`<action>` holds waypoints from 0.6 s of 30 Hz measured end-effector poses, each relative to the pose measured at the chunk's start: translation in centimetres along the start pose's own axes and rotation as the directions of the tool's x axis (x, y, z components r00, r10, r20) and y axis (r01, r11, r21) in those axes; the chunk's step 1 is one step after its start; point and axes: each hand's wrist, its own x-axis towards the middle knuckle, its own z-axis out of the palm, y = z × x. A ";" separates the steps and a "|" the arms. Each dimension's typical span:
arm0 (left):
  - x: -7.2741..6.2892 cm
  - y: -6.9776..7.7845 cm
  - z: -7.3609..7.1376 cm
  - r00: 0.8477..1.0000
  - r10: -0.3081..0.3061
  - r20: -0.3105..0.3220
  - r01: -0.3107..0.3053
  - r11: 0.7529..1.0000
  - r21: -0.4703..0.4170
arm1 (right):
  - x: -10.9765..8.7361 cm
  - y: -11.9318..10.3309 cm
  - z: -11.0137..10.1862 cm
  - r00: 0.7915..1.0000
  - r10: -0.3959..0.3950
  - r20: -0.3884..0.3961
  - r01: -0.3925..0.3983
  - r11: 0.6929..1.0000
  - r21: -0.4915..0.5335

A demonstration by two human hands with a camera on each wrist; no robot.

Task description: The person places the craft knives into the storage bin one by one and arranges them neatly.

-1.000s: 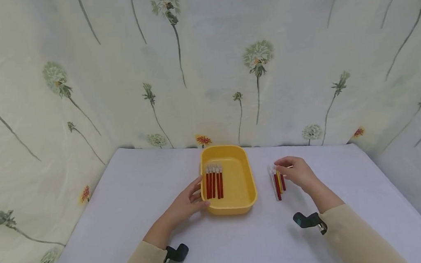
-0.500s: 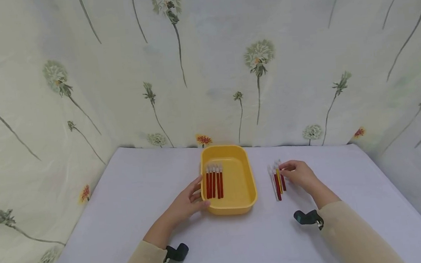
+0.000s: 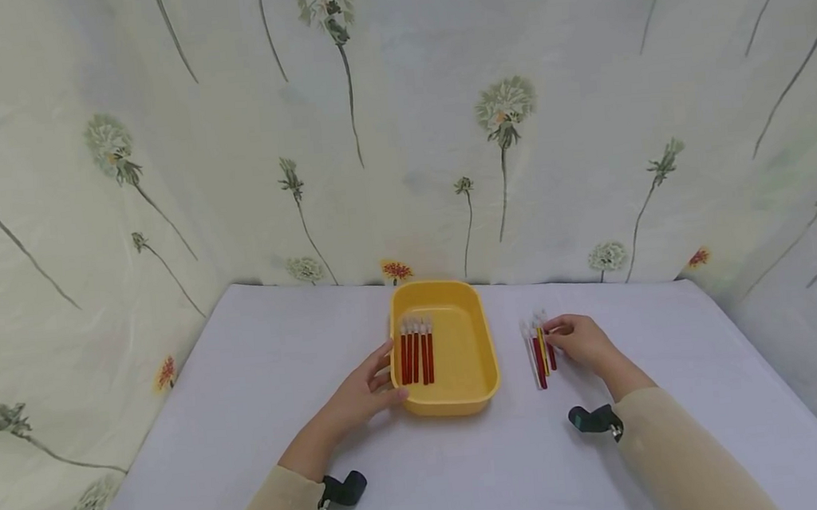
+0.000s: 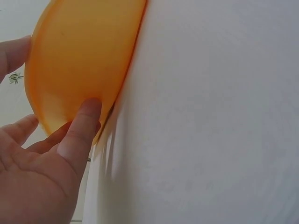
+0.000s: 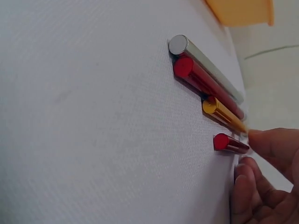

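Observation:
My left hand (image 3: 358, 397) holds the near-left corner of a yellow plastic tray (image 3: 489, 353). In the left wrist view its thumb lies against the tray's outer wall (image 4: 84, 56). Several red craft knives (image 3: 417, 358) with clear caps lie side by side along the tray's left inside. To the right of the tray my right hand (image 3: 583, 343) pinches the far end of the rightmost red craft knife (image 5: 222, 142), partly hidden by the fingers. Close beside it lie a gold craft knife (image 5: 212, 106), another red craft knife (image 5: 187, 69) and a silver craft knife (image 5: 181, 45).
Everything rests on a table with a white cloth (image 3: 278, 337). A flower-printed fabric backdrop (image 3: 398, 128) rises behind and at both sides. A black wrist camera (image 3: 344, 489) sits on the left wrist, another black camera (image 3: 593, 419) on the right.
My right hand has drawn back slightly toward me and right, uncovering the capped ends of the loose craft knives. The left hand and the tray have stayed in place.

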 end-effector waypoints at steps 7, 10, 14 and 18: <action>0.1 0.1 0.0 1.000 0.002 0.003 -0.002 1.000 -0.005 | 0.2 0.1 -0.2 1.000 0.004 -0.003 -0.004 1.000 -0.025; 0.1 0.0 0.0 1.000 -0.003 0.000 0.003 1.000 0.000 | 0.2 0.1 -0.3 1.000 -0.007 -0.005 0.006 0.999 -0.054; 0.1 -0.1 0.0 1.000 0.002 0.005 -0.002 1.000 0.003 | 0.3 0.0 -0.5 1.000 -0.018 -0.008 0.017 0.995 -0.103; 0.3 -0.3 -0.1 1.000 0.019 0.013 -0.019 1.000 -0.003 | 0.4 0.0 -0.5 1.000 -0.002 -0.004 0.001 0.994 -0.105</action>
